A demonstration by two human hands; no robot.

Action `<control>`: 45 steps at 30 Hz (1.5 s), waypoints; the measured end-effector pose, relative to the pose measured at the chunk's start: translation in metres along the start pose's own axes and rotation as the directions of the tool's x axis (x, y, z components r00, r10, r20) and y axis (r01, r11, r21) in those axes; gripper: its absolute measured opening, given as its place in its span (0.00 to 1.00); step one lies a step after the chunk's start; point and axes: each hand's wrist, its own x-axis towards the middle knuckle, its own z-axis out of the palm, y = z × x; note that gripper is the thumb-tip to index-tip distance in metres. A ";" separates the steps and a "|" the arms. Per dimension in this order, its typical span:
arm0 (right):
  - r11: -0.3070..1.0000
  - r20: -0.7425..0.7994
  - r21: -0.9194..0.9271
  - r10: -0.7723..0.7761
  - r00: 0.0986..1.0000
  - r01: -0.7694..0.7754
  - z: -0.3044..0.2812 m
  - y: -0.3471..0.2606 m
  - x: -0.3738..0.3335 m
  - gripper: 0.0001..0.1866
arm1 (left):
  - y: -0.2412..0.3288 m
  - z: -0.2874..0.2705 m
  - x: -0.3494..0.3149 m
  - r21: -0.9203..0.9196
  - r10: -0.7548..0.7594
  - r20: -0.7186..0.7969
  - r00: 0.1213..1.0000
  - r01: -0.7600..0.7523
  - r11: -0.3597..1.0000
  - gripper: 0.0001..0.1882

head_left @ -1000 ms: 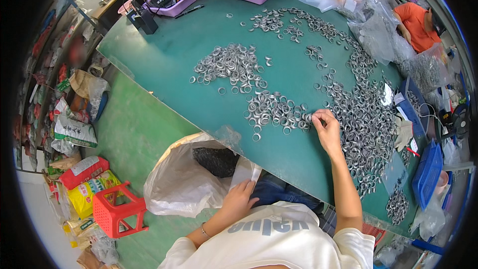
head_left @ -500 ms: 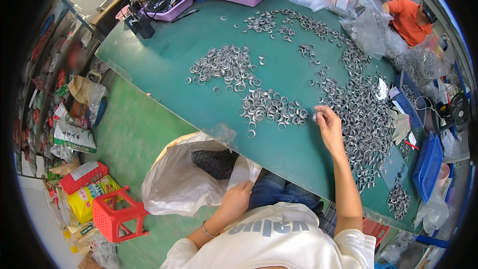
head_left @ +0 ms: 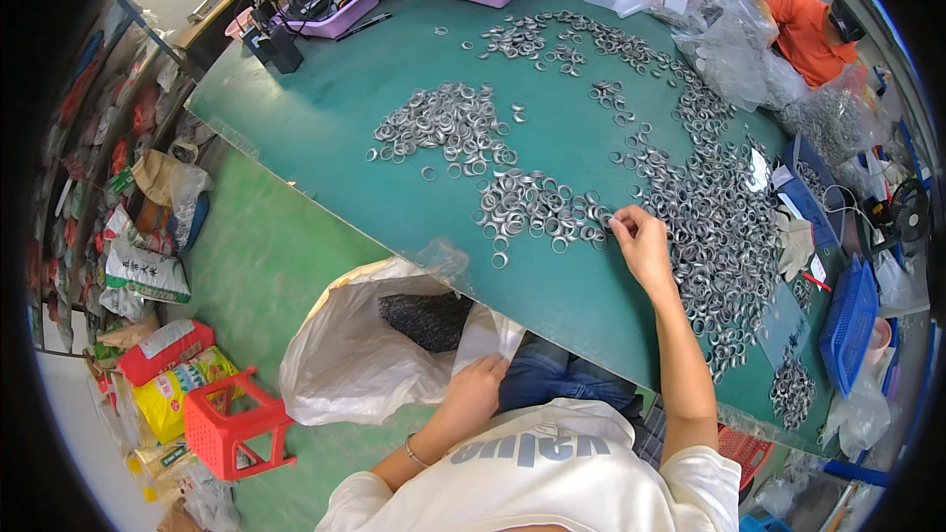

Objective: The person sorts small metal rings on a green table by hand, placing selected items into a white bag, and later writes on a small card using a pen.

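At a green bench [head_left: 325, 128] strewn with metal rings, the right hand [head_left: 642, 244] is pinching rings at the right edge of the nearest ring pile [head_left: 537, 209], while the left hand [head_left: 475, 391] is gripping the rim of a white plastic bag [head_left: 355, 365] below the bench's near edge, seemingly holding it open to catch them.

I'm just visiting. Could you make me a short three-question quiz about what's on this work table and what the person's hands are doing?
1. True or false: the right hand rests among metal rings on the green table.
2. What does the left hand hold? A) red stool B) white plastic bag C) blue basket
3. Fill in: the bag sits ___ the table's near edge.

Key: 1 true; 2 B; 3 below. The red stool stands untouched on the floor.
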 end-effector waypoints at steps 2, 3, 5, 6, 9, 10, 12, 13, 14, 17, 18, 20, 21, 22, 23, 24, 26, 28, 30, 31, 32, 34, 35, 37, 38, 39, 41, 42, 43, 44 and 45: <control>0.942 0.093 0.303 0.121 0.988 -0.144 -0.005 0.002 -0.001 0.06 | 0.001 -0.003 0.001 0.007 -0.001 0.001 1.000 0.001 1.000 0.17; 0.870 0.153 0.441 0.168 0.974 -0.219 -0.006 0.000 -0.001 0.06 | 0.001 -0.003 0.002 0.001 -0.006 0.008 1.000 0.006 1.000 0.17; 0.646 0.327 0.665 0.197 0.924 -0.374 -0.011 -0.010 -0.011 0.05 | 0.000 -0.003 0.002 -0.011 -0.016 0.022 1.000 0.017 1.000 0.17; 0.508 0.383 0.750 0.190 0.904 -0.424 -0.010 -0.015 -0.018 0.05 | -0.001 -0.004 0.001 -0.013 -0.012 0.019 1.000 0.012 1.000 0.17; 0.211 0.532 0.817 0.086 0.842 -0.537 -0.003 -0.019 -0.037 0.07 | -0.003 -0.003 -0.002 -0.020 0.000 0.006 1.000 0.000 1.000 0.17; 0.168 0.559 0.808 0.080 0.825 -0.564 0.000 -0.021 -0.042 0.06 | -0.005 -0.002 -0.004 -0.022 0.003 -0.002 1.000 -0.003 1.000 0.17; 0.096 0.595 0.795 0.071 0.801 -0.599 0.004 -0.025 -0.052 0.06 | -0.006 -0.003 -0.006 -0.028 0.001 -0.011 1.000 -0.001 1.000 0.16; 0.100 0.596 0.794 0.069 0.800 -0.599 0.007 -0.026 -0.056 0.06 | -0.007 -0.005 -0.006 -0.034 -0.005 -0.009 1.000 0.004 0.999 0.16; 0.106 0.593 0.795 0.070 0.802 -0.597 0.006 -0.027 -0.059 0.06 | -0.005 -0.006 -0.004 -0.041 -0.006 -0.006 1.000 0.005 0.999 0.16; 0.154 0.568 0.803 0.090 0.818 -0.575 0.004 -0.021 -0.071 0.08 | 0.004 -0.011 0.004 -0.046 -0.019 0.030 0.999 0.020 0.999 0.15; 0.205 0.546 0.807 0.094 0.832 -0.553 0.003 -0.022 -0.073 0.09 | 0.007 -0.009 0.006 -0.054 -0.028 0.011 1.000 0.029 0.998 0.14; 0.291 0.504 0.808 0.107 0.857 -0.512 0.008 -0.023 -0.077 0.10 | 0.004 -0.003 0.003 -0.079 -0.028 -0.019 0.999 0.027 0.997 0.13; 0.322 0.491 0.806 0.105 0.865 -0.496 0.011 -0.024 -0.078 0.10 | 0.001 0.001 0.000 -0.084 -0.035 -0.039 0.999 0.031 0.996 0.13; 0.356 0.490 0.799 0.083 0.868 -0.485 0.012 -0.024 -0.077 0.10 | 0.002 0.000 0.001 -0.084 -0.026 -0.039 0.999 0.022 0.996 0.13; 0.387 0.497 0.789 0.054 0.866 -0.478 0.013 -0.024 -0.075 0.10 | 0.003 -0.001 0.001 -0.080 -0.027 -0.045 0.999 0.023 0.996 0.13; 0.377 0.502 0.791 0.048 0.863 -0.481 0.013 -0.024 -0.075 0.10 | 0.000 0.001 0.002 -0.079 -0.019 -0.039 0.999 0.016 0.997 0.14; 0.355 0.516 0.797 0.018 0.856 -0.488 0.017 -0.021 -0.076 0.09 | -0.005 0.004 0.000 -0.067 -0.043 -0.037 0.998 0.040 0.997 0.14; 0.246 0.512 0.825 0.058 0.857 -0.509 0.011 -0.018 -0.082 0.10 | -0.002 0.007 0.003 -0.080 -0.009 -0.043 0.999 0.006 0.997 0.15; 0.181 0.539 0.822 0.059 0.840 -0.540 0.013 -0.012 -0.088 0.10 | 0.002 0.002 0.003 -0.087 -0.065 -0.009 0.998 0.064 0.994 0.15; 0.196 0.543 0.813 0.082 0.836 -0.548 0.010 -0.011 -0.090 0.10 | 0.006 -0.001 0.005 -0.061 -0.024 -0.040 0.999 0.021 0.998 0.15; 0.179 0.525 0.832 0.051 0.850 -0.525 0.007 -0.014 -0.090 0.10 | 0.006 -0.001 0.005 -0.057 -0.025 -0.040 0.999 0.023 0.998 0.15; 0.159 0.516 0.838 0.076 0.853 -0.522 0.006 -0.026 -0.095 0.09 | 0.002 -0.002 0.003 -0.054 -0.026 -0.037 0.999 0.024 0.998 0.15; 0.168 0.512 0.840 0.071 0.856 -0.516 0.010 -0.035 -0.097 0.09 | -0.001 -0.003 -0.001 -0.054 -0.030 -0.038 0.999 0.028 0.998 0.15; 0.234 0.466 0.848 0.101 0.879 -0.476 0.017 -0.052 -0.104 0.08 | -0.004 -0.002 -0.006 -0.061 -0.031 -0.046 0.998 0.028 0.998 0.15; 0.300 0.420 0.853 0.093 0.903 -0.427 0.023 -0.061 -0.109 0.08 | -0.005 -0.001 -0.008 -0.060 -0.025 -0.045 0.999 0.023 0.998 0.15; 0.361 0.366 0.856 0.080 0.927 -0.369 0.026 -0.068 -0.112 0.08 | -0.003 0.000 -0.007 -0.054 -0.015 -0.043 0.999 0.013 0.998 0.15; 0.461 0.294 0.841 0.052 0.954 -0.284 0.034 -0.083 -0.120 0.06 | -0.002 0.002 -0.007 -0.032 -0.017 -0.048 0.999 0.016 0.999 0.16; 0.576 0.300 0.783 -0.020 0.954 -0.234 0.042 -0.090 -0.124 0.05 | -0.001 0.006 -0.007 -0.029 -0.004 -0.066 0.998 0.002 1.000 0.16; 0.677 0.309 0.715 -0.087 0.947 -0.171 0.051 -0.098 -0.127 0.06 | -0.001 0.007 -0.007 -0.023 0.013 -0.080 0.997 -0.015 1.000 0.17; 0.786 0.289 0.618 -0.204 0.935 -0.020 0.057 -0.108 -0.127 0.08 | 0.000 0.005 -0.005 -0.032 -0.008 -0.043 0.999 0.007 0.999 0.17; 0.855 0.292 0.499 -0.316 0.903 0.138 0.061 -0.116 -0.126 0.10 | 0.002 0.003 -0.006 -0.043 -0.032 -0.004 0.999 0.031 0.999 0.18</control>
